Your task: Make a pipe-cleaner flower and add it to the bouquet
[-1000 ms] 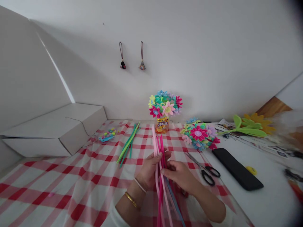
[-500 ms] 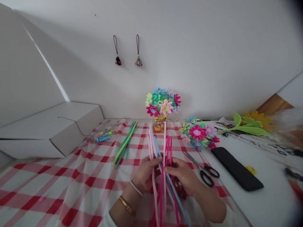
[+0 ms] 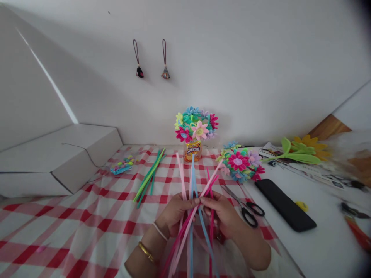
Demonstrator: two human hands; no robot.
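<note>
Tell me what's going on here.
A person is gripping pink, blue and magenta pipe cleaners with both hands, the left hand and right hand meeting around them above a red-and-white checked tablecloth. Green pipe cleaners lie to the left, and scissors lie to the right. Pipe-cleaner flowers stand in a snack can ahead.

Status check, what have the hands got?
Left hand and right hand gripping pink and blue pipe cleaners. Scissors on the cloth, right of them.
</note>
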